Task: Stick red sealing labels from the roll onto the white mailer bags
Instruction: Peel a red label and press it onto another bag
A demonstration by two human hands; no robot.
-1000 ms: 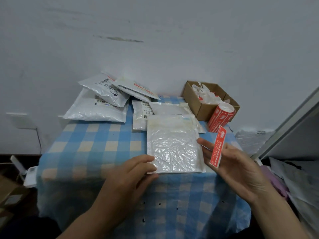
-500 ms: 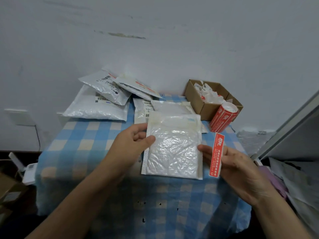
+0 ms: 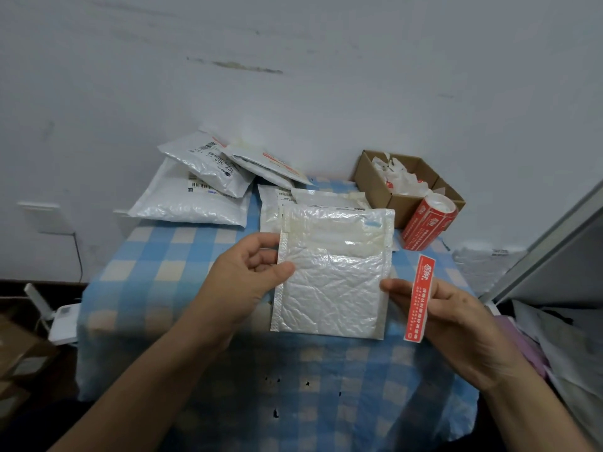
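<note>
- Pinching the left edge of the crinkled white bubble mailer bag (image 3: 332, 288) between thumb and curled fingers, our left hand (image 3: 251, 275) tilted its flap toward us, likely for sealing.
- Our right hand (image 3: 456, 324) carried the long red sealing label (image 3: 419, 298) just beside the bag, sticky side probably kept clear; pinched or merely stuck, we could not tell.

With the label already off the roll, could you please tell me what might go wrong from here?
1. The red label, loose in the right hand, could curl or stick to the fingers.
2. The left hand pinches the mailer bag only at its left edge, and its surface is crinkled, so the label may land crooked or wrinkled.
</note>
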